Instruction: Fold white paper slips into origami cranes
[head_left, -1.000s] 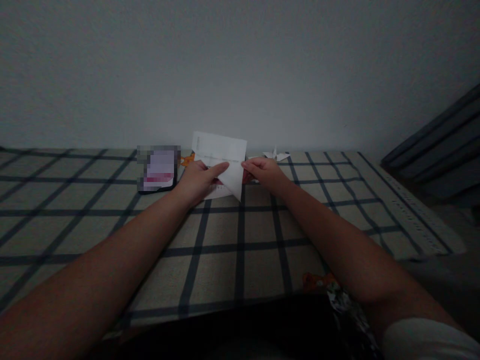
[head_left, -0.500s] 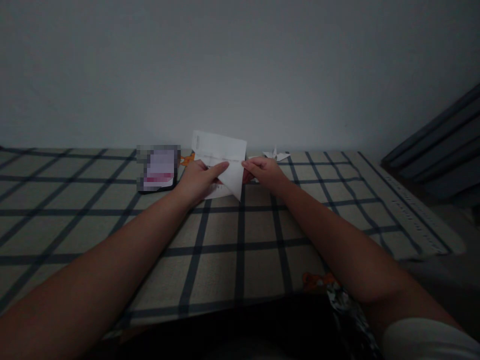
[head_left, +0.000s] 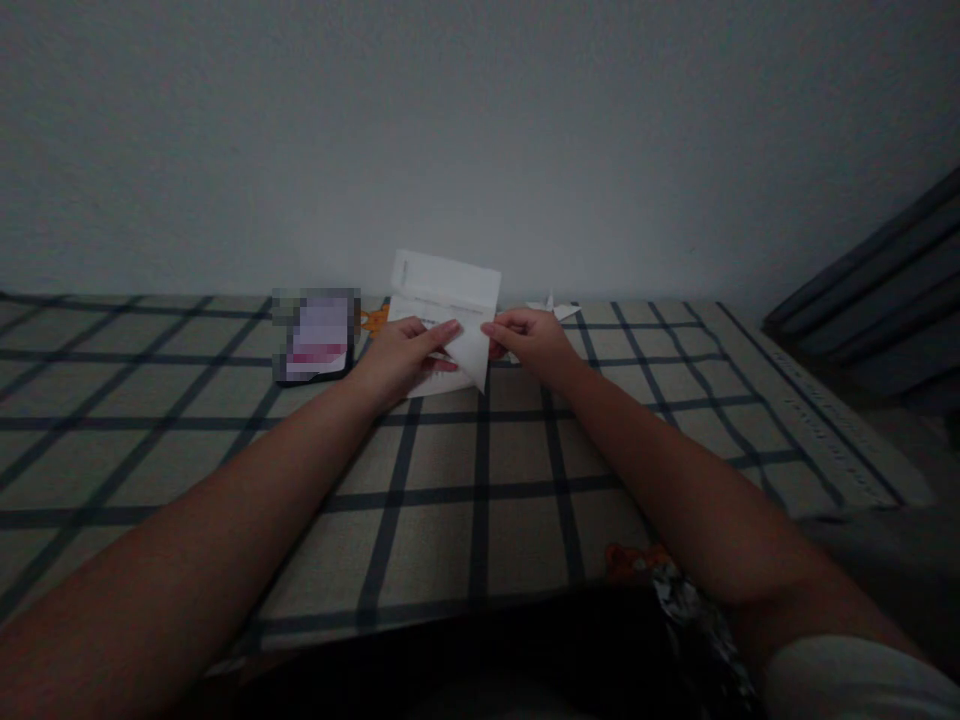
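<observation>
- My left hand (head_left: 405, 352) grasps the folded white paper (head_left: 451, 283), thumb pressed on its front face near the crease.
- My right hand (head_left: 534, 338) pinches the same paper's right edge between thumb and fingers.
- The paper is held between my hands, tilted above the checked tablecloth (head_left: 442, 520); a pointed corner hangs downward and faint print shows.
- More white paper (head_left: 431, 384) shows below my left fingers; I cannot tell whether it belongs to the same sheet.
- Just beyond my right hand sits a white origami crane (head_left: 564, 312), partly hidden.
- Left of my left hand lies a dark-edged device (head_left: 321, 335) with a lit, pixelated screen.
- Between device and paper is an orange shape (head_left: 376, 318), partly covered.
</observation>
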